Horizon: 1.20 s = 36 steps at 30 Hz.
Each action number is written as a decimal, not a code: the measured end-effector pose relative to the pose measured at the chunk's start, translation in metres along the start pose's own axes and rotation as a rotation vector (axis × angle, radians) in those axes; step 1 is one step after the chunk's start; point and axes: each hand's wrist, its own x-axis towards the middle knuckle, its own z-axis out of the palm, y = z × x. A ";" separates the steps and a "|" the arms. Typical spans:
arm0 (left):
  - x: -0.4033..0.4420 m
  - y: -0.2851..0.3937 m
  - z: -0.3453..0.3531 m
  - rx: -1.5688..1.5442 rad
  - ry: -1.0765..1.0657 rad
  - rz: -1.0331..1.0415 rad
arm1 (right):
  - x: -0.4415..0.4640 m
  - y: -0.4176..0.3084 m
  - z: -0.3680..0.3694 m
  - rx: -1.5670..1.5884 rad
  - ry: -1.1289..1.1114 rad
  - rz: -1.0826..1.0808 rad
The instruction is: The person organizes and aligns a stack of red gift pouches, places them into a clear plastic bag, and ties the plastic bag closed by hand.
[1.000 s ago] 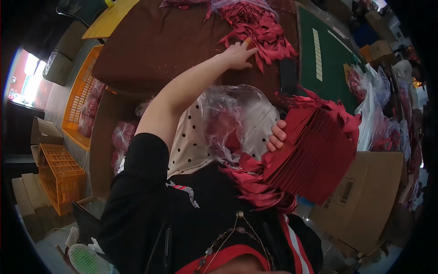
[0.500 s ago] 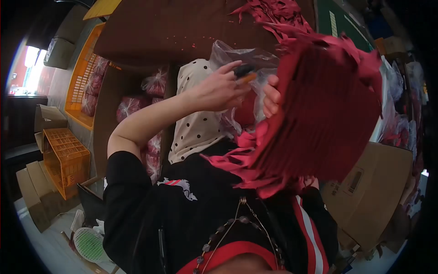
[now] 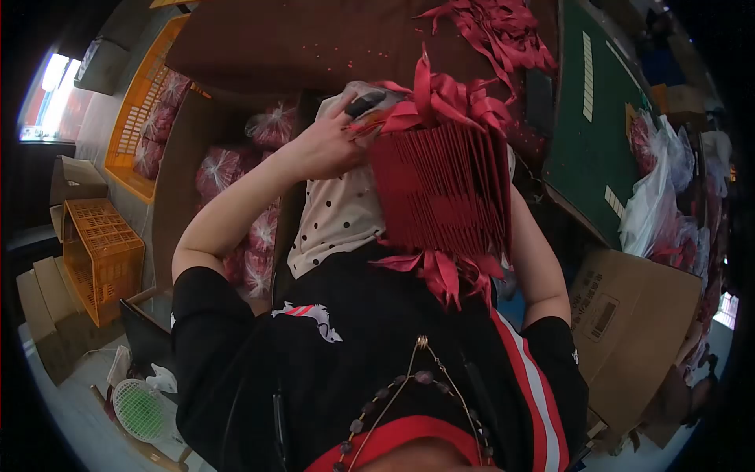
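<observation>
A thick stack of flat dark-red pieces point(image 3: 440, 193), with loose red ribbons at both ends, is held upright in front of my chest. My right forearm point(image 3: 539, 252) runs behind it and supports it; the stack hides my right hand. At the stack's upper left corner is my left hand point(image 3: 338, 141), bent, with dark and orange coverings on its fingers. Its fingertips seem closed on a clear plastic bag point(image 3: 381, 96), partly hidden by the ribbons. Under my left hand, cream cloth with black dots point(image 3: 334, 216) covers my lap.
On the brown-covered table point(image 3: 275, 39) lies a pile of red ribboned pieces point(image 3: 503, 31). Left of me, a cardboard box point(image 3: 174, 169) holds several bagged red bundles point(image 3: 220, 173), beside an orange crate point(image 3: 130, 149). A green surface point(image 3: 586, 134) and a carton point(image 3: 629, 330) are at right.
The stack has moved left and tilted more upright, closer to my left hand. My left hand has shifted left. The right fingers, visible before on the stack's edge, are hidden.
</observation>
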 end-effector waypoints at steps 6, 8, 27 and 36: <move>0.005 -0.001 -0.011 -0.243 0.255 -0.103 | -0.034 -0.018 0.059 -0.223 0.103 0.221; 0.013 -0.002 -0.008 -0.258 0.278 -0.117 | -0.030 -0.024 0.072 -0.337 0.107 0.333; -0.007 0.032 -0.011 -0.034 0.194 -0.131 | -0.019 -0.029 0.066 -0.182 0.481 0.115; -0.012 0.030 -0.009 -0.095 0.429 -0.487 | -0.041 -0.044 0.026 -0.104 0.274 0.041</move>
